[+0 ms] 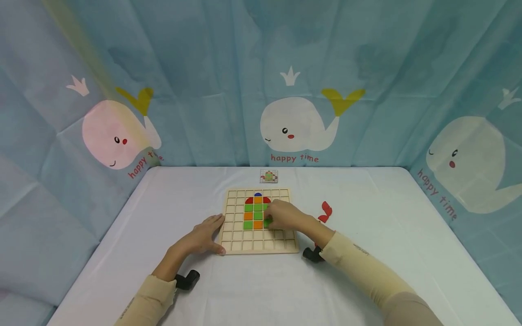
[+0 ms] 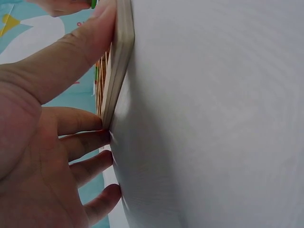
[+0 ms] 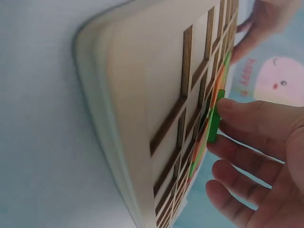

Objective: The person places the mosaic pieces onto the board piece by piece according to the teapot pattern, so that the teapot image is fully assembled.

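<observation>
A wooden grid board [image 1: 261, 252] lies on the white table, with green and orange square tiles [image 1: 258, 215], red quarter-round pieces [image 1: 249, 200] and a blue half-round piece [image 1: 258, 194] set in its middle cells. My right hand [image 1: 285, 215] is over the right side of this pattern. In the right wrist view it pinches a green tile [image 3: 216, 116] between thumb and fingers, close over the board. My left hand [image 1: 204, 235] rests spread at the board's left edge, with the thumb at the near corner and the fingertips along the side.
Behind the board lies a small picture card [image 1: 268, 176]. Loose red pieces [image 1: 325, 211] lie to the right, partly behind my right forearm. Black wrist cameras [image 1: 187, 280] hang under both sleeves. A blue whale-print curtain [image 1: 195, 127] encloses the table.
</observation>
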`<control>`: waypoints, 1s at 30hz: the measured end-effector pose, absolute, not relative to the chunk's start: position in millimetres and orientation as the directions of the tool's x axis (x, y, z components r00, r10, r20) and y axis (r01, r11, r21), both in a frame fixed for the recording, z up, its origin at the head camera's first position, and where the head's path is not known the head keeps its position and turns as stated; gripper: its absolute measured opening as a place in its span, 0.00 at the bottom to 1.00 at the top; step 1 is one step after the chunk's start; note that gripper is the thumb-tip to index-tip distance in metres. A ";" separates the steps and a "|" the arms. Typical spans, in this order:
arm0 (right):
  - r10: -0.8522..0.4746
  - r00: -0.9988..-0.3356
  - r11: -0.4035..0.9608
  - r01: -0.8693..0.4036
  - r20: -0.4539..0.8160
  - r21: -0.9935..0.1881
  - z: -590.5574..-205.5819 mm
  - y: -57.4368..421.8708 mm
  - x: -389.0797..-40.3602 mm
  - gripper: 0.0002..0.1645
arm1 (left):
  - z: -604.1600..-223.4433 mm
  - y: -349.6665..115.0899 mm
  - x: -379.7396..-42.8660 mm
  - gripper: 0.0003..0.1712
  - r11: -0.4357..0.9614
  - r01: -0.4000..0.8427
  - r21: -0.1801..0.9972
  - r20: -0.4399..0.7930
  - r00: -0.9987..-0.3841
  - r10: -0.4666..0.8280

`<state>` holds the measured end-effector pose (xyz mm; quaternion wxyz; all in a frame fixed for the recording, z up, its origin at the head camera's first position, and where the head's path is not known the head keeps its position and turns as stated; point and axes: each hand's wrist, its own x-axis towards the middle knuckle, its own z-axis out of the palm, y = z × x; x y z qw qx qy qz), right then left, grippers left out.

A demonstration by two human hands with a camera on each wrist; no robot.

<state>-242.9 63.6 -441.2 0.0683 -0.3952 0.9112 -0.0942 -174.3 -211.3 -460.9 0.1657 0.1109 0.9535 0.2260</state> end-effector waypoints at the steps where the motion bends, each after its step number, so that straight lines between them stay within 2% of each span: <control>1: -0.730 -0.681 0.675 -0.704 -0.058 -0.222 -441.5 62.6 -243.3 0.11 | -461.3 -211.6 -174.4 0.65 0.873 0.141 0.467 -0.264 -0.920 0.290; 14: -0.704 -0.702 0.702 -0.665 -0.107 -0.255 -440.0 56.5 -240.9 0.06 | -462.0 -212.7 -175.5 0.65 0.872 0.155 0.465 -0.254 -0.920 0.299; 20: -0.718 -0.686 0.689 -0.675 -0.118 -0.265 -440.1 59.6 -242.0 0.08 | -462.4 -212.5 -175.6 0.65 0.872 0.162 0.462 -0.248 -0.920 0.303; 30: -0.737 -0.672 0.653 -0.683 -0.069 -0.327 -437.4 74.5 -244.3 0.09 | -464.6 -213.3 -176.6 0.65 0.876 0.147 0.459 -0.259 -0.921 0.290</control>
